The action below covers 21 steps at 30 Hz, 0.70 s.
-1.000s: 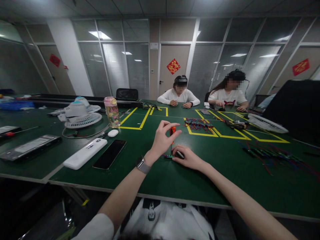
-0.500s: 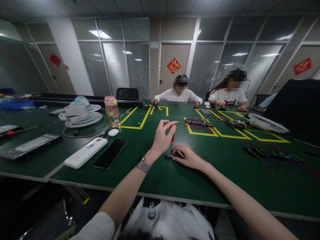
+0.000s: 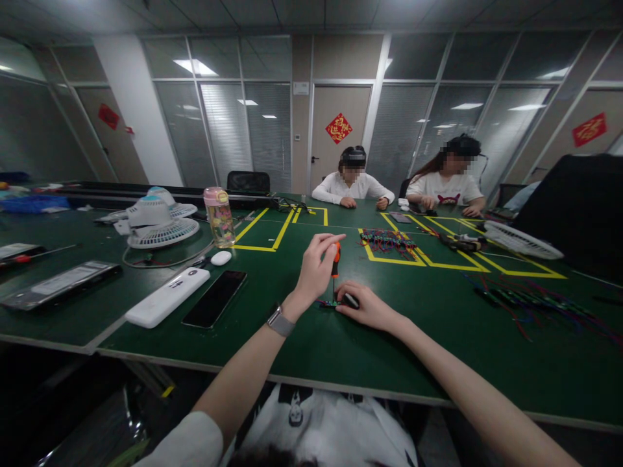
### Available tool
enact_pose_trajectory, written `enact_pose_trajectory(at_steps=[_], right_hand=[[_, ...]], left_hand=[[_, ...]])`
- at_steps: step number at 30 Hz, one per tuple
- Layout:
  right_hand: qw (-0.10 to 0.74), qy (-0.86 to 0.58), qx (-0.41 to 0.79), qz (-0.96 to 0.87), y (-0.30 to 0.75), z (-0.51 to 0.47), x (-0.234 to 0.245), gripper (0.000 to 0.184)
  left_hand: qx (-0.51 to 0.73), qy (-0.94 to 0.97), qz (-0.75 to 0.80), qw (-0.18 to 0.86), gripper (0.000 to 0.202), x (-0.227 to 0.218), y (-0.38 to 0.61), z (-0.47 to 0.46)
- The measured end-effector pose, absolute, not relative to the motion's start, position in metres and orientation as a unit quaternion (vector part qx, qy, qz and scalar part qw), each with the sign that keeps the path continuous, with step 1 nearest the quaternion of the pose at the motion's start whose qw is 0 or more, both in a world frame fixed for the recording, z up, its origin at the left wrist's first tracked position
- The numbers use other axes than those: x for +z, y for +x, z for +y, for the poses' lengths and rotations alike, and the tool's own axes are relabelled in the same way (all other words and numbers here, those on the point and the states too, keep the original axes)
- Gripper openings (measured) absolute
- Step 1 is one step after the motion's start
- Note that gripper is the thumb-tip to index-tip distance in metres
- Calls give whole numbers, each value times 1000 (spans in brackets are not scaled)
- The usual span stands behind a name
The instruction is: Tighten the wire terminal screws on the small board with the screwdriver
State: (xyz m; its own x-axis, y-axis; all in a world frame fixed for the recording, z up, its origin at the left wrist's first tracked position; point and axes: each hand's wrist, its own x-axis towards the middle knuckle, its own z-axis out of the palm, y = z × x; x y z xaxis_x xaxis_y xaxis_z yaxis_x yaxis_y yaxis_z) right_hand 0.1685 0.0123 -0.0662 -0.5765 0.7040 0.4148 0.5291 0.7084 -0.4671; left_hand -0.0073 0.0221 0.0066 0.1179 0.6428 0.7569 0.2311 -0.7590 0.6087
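Note:
My left hand (image 3: 316,264) is closed around the orange and black handle of a screwdriver (image 3: 335,266), which stands upright. Its thin shaft points down at a small green circuit board (image 3: 329,303) on the table, with coloured wires at its left end. Low against the tabletop, my right hand (image 3: 363,303) has its fingertips at the board's right end. A small black object (image 3: 350,300) with a pale edge sits between its thumb and forefinger; its kind is unclear. The screwdriver's tip is too small to make out exactly.
Left of my hands lie a black phone (image 3: 215,299), a white power bank (image 3: 168,297), a bottle (image 3: 219,219) and fans (image 3: 163,232). Wired boards lie in a taped area (image 3: 389,241) and at the right (image 3: 540,299). Two people (image 3: 354,185) sit opposite.
My left fingers have shifted slightly on the screwdriver, and more of its orange handle shows. My right hand stays put. The person opposite has drawn one hand from the cables toward the body.

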Motion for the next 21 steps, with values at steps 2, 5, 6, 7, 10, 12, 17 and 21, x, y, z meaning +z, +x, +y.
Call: enact_pose_trajectory(at_steps=[2, 5, 6, 7, 10, 12, 17, 21], right_hand=[[298, -353, 148, -874, 169, 13, -67, 7], [298, -353, 148, -874, 169, 13, -67, 8], [298, -353, 148, -875, 169, 12, -67, 8], [298, -352, 149, -875, 169, 12, -67, 9], [296, -354, 149, -875, 168, 11, -65, 9], [294, -356, 149, -874, 168, 11, -65, 9], [296, -354, 148, -875, 167, 10, -63, 8], [294, -352, 150, -876, 167, 10, -63, 8]], left_hand=[[593, 729, 281, 194, 32, 6, -7, 23], [603, 714, 292, 205, 29, 6, -6, 25], [605, 710, 298, 201, 27, 6, -6, 25], [606, 710, 302, 193, 25, 6, -6, 25], [605, 717, 306, 162, 18, 7, -6, 24], [602, 718, 314, 152, 17, 8, -6, 23], [590, 727, 296, 189, 31, 7, -6, 23], [609, 711, 284, 208, 29, 7, -5, 24]])
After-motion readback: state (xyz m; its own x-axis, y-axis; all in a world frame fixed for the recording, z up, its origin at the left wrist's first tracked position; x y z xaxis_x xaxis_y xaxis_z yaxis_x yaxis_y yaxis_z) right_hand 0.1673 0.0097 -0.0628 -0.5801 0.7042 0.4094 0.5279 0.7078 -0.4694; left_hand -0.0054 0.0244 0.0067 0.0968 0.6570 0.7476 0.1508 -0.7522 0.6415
